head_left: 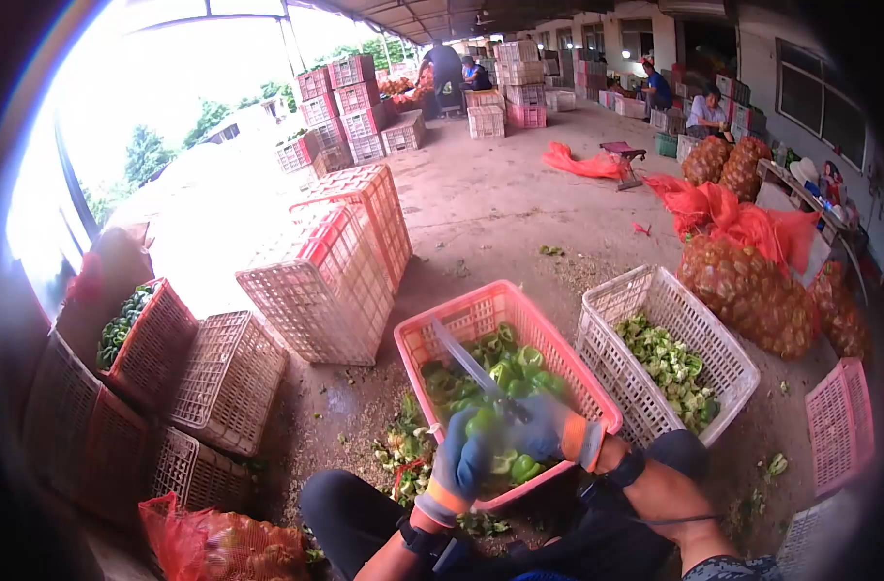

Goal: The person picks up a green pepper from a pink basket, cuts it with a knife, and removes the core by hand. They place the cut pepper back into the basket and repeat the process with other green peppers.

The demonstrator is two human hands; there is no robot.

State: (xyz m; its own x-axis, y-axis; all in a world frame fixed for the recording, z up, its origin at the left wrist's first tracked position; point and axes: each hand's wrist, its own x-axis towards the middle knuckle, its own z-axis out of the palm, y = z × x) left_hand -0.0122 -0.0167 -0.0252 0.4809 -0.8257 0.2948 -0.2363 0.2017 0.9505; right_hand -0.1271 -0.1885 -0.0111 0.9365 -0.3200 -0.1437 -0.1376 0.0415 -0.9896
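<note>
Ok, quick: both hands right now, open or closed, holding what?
Left hand: closed on a green pepper.
Right hand: blurred, but closed around the knife.

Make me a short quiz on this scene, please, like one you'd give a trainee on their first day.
1. Multiple choice: which hand grips the long, straight-bladed knife? A) the left hand; B) the blue-gloved right hand.
2. True or false: the rectangular pink plastic crate between the person's knees is filled with red tomatoes.
3. Fill the gap: the pale green vegetable scraps beside it lie in a lattice-walled plastic crate coloured ____.

Key:
1. B.
2. False; it holds glossy green peppers.
3. White.
</note>
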